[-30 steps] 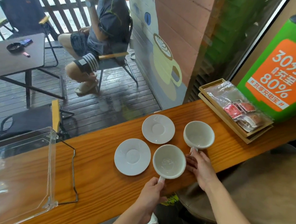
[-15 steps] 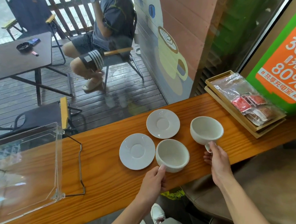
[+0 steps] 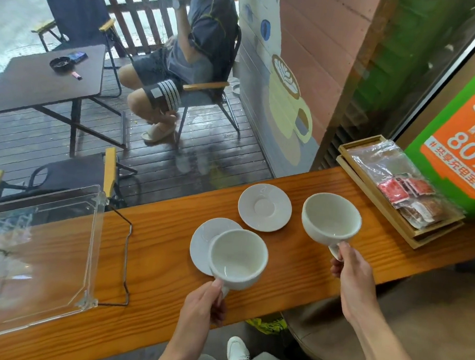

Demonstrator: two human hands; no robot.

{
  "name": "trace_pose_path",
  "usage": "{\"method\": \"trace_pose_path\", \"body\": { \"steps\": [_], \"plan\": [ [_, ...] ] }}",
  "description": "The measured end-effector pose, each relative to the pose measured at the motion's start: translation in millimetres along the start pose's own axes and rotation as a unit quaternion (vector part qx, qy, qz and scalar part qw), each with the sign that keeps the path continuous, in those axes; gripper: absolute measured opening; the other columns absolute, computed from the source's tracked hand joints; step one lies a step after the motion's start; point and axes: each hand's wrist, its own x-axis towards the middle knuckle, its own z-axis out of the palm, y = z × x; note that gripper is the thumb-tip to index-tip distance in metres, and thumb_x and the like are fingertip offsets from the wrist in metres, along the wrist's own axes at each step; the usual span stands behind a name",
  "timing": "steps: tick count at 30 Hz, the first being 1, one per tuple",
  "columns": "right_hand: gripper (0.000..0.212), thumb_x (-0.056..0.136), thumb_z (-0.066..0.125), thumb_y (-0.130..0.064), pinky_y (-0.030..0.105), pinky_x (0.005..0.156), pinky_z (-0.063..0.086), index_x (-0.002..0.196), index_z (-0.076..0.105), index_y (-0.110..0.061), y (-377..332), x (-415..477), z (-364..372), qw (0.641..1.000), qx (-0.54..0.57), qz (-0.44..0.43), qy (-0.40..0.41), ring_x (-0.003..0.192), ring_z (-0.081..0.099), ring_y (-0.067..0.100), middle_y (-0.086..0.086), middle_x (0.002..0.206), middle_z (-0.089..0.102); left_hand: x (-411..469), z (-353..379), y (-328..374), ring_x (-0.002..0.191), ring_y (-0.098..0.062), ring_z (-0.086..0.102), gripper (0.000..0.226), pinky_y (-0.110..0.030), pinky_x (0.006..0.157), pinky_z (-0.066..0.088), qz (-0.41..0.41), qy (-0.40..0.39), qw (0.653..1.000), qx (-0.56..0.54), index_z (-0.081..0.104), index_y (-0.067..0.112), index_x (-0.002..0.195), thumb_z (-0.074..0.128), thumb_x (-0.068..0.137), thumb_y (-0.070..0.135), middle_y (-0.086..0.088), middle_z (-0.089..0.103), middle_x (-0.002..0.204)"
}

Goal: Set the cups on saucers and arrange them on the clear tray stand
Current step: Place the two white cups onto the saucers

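Two white cups are lifted above the wooden counter [image 3: 158,258]. My left hand [image 3: 203,304] grips the handle of the near cup [image 3: 237,258], which hangs over the right part of the near saucer [image 3: 204,240] and hides it. My right hand [image 3: 350,271] holds the far cup [image 3: 330,216] by its handle, to the right of the far saucer [image 3: 264,207], which lies bare. The clear tray stand [image 3: 37,254] sits at the counter's left end on a thin wire frame [image 3: 127,256].
A wooden box [image 3: 410,230] with packets in plastic stands at the counter's right end, by a green and orange sign [image 3: 458,144]. Behind the window a person sits on a chair beside a dark table [image 3: 43,79]. My shoe [image 3: 237,350] shows below the counter edge.
Both cups have come up off the counter. The left one has shifted left over the near saucer; the right one is raised beside the far saucer. The view has moved closer.
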Motion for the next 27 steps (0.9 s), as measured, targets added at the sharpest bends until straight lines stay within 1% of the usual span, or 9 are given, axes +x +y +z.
{"method": "trace_pose_path", "body": {
  "steps": [5, 8, 12, 17, 21, 25, 27],
  "plan": [
    [0.026, 0.094, 0.046, -0.039, 0.026, 0.067, 0.042, 0.079, 0.057, -0.021, -12, 9, 18, 0.997, -0.025, -0.025, -0.063, 0.073, 0.047, 0.014, 0.003, 0.076, 0.048, -1, -13, 5, 0.056, -0.018, 0.054, 0.039, -0.03, 0.054, 0.044, 0.004, 0.039, 0.999, -0.026, 0.056, 0.003, 0.069, 0.042, 0.096, 0.029, -0.007, 0.059, 0.058],
    [0.026, 0.094, 0.046, -0.038, 0.027, 0.065, 0.042, 0.079, 0.058, -0.021, -13, 16, 35, 0.995, -0.036, -0.027, -0.094, 0.072, 0.047, 0.014, 0.002, 0.074, 0.048, -2, -19, 5, 0.055, -0.017, 0.054, 0.037, -0.03, 0.053, 0.043, 0.014, 0.055, 0.998, -0.034, 0.055, 0.002, 0.073, 0.041, 0.096, 0.027, -0.006, 0.059, 0.058],
    [0.025, 0.095, 0.045, -0.037, 0.028, 0.067, 0.042, 0.08, 0.058, -0.023, -11, 26, 59, 0.991, -0.049, -0.023, -0.126, 0.072, 0.046, 0.014, 0.003, 0.075, 0.049, -6, -24, 7, 0.057, -0.019, 0.053, 0.037, -0.032, 0.055, 0.043, 0.017, 0.077, 0.996, -0.046, 0.055, 0.002, 0.073, 0.04, 0.096, 0.027, -0.007, 0.059, 0.058],
    [0.024, 0.096, 0.044, -0.036, 0.027, 0.067, 0.042, 0.082, 0.059, -0.024, -8, 35, 77, 0.988, -0.055, -0.025, -0.143, 0.073, 0.046, 0.014, 0.002, 0.077, 0.05, -13, -27, 10, 0.056, -0.016, 0.053, 0.037, -0.031, 0.055, 0.043, 0.025, 0.094, 0.994, -0.045, 0.054, 0.002, 0.073, 0.039, 0.097, 0.027, -0.007, 0.058, 0.059],
    [0.023, 0.097, 0.043, -0.035, 0.032, 0.072, 0.041, 0.084, 0.059, -0.023, -5, 39, 83, 0.986, -0.057, -0.018, -0.154, 0.076, 0.047, 0.014, 0.003, 0.081, 0.051, -17, -31, 10, 0.057, -0.018, 0.051, 0.037, -0.031, 0.055, 0.042, 0.027, 0.104, 0.993, -0.051, 0.054, 0.001, 0.074, 0.038, 0.097, 0.025, -0.01, 0.057, 0.061],
    [0.027, 0.097, 0.043, -0.034, 0.034, 0.074, 0.042, 0.093, 0.06, -0.013, 1, 40, 83, 0.986, -0.059, -0.007, -0.153, 0.076, 0.047, 0.014, 0.003, 0.081, 0.052, -18, -33, 10, 0.058, -0.018, 0.052, 0.037, -0.031, 0.056, 0.043, 0.025, 0.109, 0.992, -0.051, 0.054, 0.002, 0.073, 0.039, 0.097, 0.026, -0.01, 0.057, 0.061],
    [0.026, 0.097, 0.043, -0.035, 0.034, 0.075, 0.042, 0.089, 0.06, -0.016, 3, 40, 83, 0.986, -0.062, -0.007, -0.153, 0.077, 0.048, 0.015, 0.004, 0.081, 0.052, -18, -33, 9, 0.057, -0.017, 0.052, 0.037, -0.03, 0.056, 0.043, 0.027, 0.111, 0.992, -0.051, 0.053, 0.002, 0.073, 0.039, 0.097, 0.027, -0.009, 0.057, 0.061]
  ]
}}
